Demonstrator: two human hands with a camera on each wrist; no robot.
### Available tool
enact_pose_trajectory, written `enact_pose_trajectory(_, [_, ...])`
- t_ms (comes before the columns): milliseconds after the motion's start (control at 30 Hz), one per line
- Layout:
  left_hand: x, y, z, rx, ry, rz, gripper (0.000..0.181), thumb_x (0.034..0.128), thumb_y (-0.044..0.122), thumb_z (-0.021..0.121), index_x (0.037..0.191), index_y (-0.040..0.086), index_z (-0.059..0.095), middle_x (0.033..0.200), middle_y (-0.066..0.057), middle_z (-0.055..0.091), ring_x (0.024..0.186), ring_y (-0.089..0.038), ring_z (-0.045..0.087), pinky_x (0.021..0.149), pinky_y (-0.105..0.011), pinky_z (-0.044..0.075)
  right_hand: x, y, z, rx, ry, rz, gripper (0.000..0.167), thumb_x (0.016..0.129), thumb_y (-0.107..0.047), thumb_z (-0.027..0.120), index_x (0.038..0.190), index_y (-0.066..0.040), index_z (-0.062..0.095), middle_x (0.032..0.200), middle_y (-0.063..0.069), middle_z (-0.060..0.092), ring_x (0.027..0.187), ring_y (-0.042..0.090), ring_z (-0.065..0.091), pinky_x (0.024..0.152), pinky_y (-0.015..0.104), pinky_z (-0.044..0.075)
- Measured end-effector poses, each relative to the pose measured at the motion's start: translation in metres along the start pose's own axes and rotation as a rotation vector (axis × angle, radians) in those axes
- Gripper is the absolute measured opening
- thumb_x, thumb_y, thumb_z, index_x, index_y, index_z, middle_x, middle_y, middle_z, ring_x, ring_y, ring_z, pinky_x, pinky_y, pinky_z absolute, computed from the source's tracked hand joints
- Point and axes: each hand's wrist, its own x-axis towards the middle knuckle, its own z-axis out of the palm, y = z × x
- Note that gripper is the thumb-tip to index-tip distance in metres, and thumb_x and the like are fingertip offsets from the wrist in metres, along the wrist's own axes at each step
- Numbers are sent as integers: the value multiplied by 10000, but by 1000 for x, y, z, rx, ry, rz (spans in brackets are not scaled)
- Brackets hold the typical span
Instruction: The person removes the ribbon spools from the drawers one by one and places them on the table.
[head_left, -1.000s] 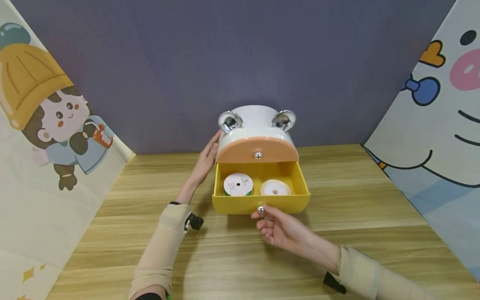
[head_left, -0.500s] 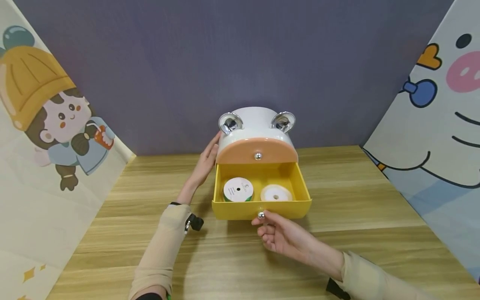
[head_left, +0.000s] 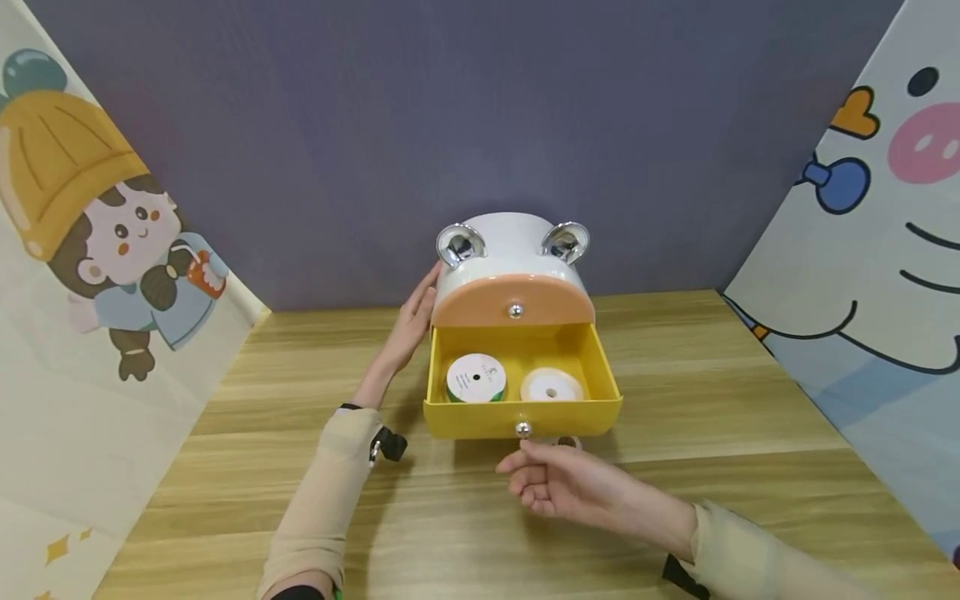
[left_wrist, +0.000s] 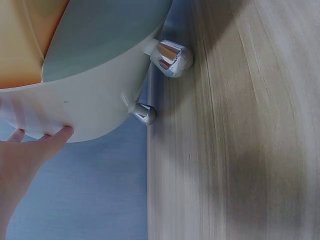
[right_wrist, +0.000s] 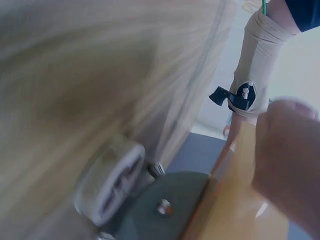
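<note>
Note the right hand [head_left: 573, 489] nearest, just in front of the knob [head_left: 522, 429], fingers loosely curled around nothing; cannot tell whether touching. Straight beyond, find the drawer [head_left: 476, 422], standing out from the box [head_left: 512, 243], long axis running left to right. Inside, see the green-edged reel [head_left: 463, 380] left of the white reel [head_left: 551, 382]. Farther back, find the left hand [head_left: 411, 325] well apart, laid against the box's left side, fingers extended. Place the drawer ahead of the right hand, but rightward and nearer than the left.
</note>
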Motion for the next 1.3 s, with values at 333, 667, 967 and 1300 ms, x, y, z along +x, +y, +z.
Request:
enact_pose_trajectory(333, [0,1,1,2,7,9,498,1094,215,303,1589,214,247,1671,-28,207,1530,-279,237,1216,-530,296,-14,-83,31,-784,-89,-153,294,1043,-157,503,1257,37,557,1156,192,672,969,159,680,881,318,597])
enact_pose_trajectory(667, [1,-3,-1,-10,-3,4,491,1096,262,302,1584,283,253,1668,3,222,1517,-268,270,1184,-550,343,34,-122,29,-1483,59,-323,392,977,-204,634,1332,-49,574,1327,112,638,1206,267,631,977,333,567])
enact_pose_trajectory(967, [-2,2,-1,-6,-16,-25,500,1096,272,295,1592,266,230,1672,-11,205,1509,-297,282,1168,-566,359,66,-116,10,-1779,108,-230,617,893,-237,741,1419,-19,502,1435,114,568,1330,254,541,1125,403,457])
enact_pose_trajectory(1300, [-1,2,-1,-3,-14,-18,503,1095,269,297,1593,248,226,1674,-14,197,1517,-295,265,1181,-561,341,86,-114,1,-1754,150,16,789,858,-233,781,1496,-11,373,1517,149,462,1385,271,465,1169,413,407])
